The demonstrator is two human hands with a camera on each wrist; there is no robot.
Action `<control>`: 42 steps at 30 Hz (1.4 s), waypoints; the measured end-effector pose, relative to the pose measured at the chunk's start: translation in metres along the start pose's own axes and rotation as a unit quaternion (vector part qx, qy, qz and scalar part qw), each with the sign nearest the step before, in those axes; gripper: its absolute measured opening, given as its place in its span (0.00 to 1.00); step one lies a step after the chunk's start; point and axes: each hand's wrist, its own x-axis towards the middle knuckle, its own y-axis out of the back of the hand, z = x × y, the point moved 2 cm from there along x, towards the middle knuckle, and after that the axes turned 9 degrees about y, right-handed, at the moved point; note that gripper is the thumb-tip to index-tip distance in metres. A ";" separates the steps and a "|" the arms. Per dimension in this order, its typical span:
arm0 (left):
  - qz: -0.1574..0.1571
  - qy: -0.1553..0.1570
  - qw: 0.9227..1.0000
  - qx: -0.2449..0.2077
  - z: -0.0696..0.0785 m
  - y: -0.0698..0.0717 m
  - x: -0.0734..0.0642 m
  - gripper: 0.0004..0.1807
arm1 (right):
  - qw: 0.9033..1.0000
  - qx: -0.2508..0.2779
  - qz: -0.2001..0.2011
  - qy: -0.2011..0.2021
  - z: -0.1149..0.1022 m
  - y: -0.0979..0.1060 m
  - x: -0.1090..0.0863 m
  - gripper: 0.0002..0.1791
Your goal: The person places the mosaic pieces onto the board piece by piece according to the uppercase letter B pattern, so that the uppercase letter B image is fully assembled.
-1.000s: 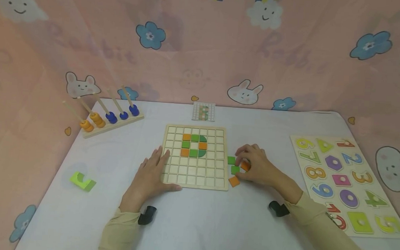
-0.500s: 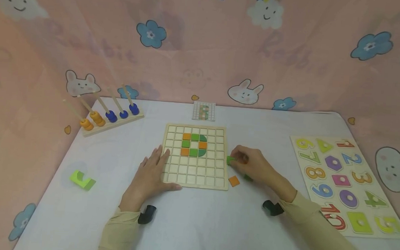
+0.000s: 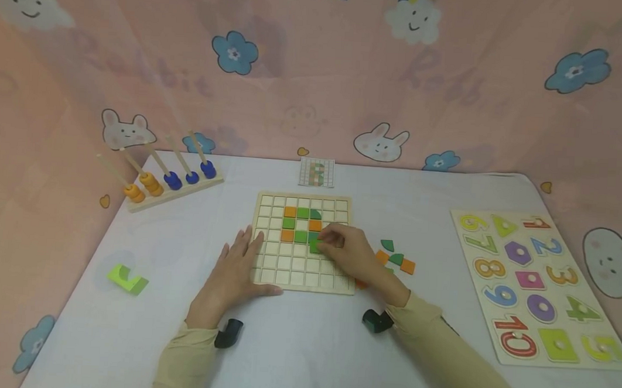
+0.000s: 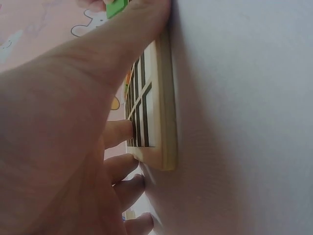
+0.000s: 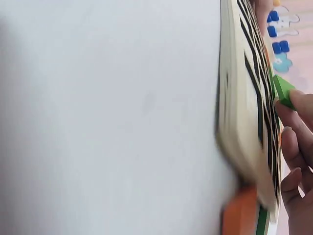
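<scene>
A wooden grid board [image 3: 292, 280] lies mid-table, with orange, green and rounded dark-green tiles set in its upper squares in a closed loop. My left hand [image 3: 233, 272] rests on the board's left edge, fingers spread and thumb along the near edge. Over the board, my right hand [image 3: 352, 255] pinches a green square tile [image 5: 283, 91] between thumb and fingertips. In the head view that tile sits just below the dark-green piece at the loop's lower right; whether it touches the board I cannot tell. My right hand hides part of the board's right side.
Loose orange [image 3: 407, 266] and dark-green tiles [image 3: 387, 245] lie right of the board. A printed pattern card [image 3: 317, 172] lies behind it. A bead abacus [image 3: 176, 198] stands back left, a green arch block [image 3: 128, 280] front left, and a number puzzle board [image 3: 498, 338] at right.
My right hand has picked up a green square from the loose tiles and moved left over the board, uncovering tiles at the right. My left hand has stayed put.
</scene>
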 end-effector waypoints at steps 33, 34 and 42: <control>0.000 -0.007 1.000 0.002 -0.002 -0.001 0.000 0.70 | 0.997 -0.065 -0.027 -0.032 -0.030 -0.046 0.032 0.04; 0.000 -0.006 1.000 0.001 -0.002 -0.001 0.000 0.70 | 0.997 -0.065 -0.028 -0.032 -0.029 -0.046 0.032 0.04; 0.001 -0.005 1.000 -0.001 -0.002 -0.001 0.001 0.69 | 0.996 -0.076 -0.053 -0.014 -0.018 -0.023 0.021 0.11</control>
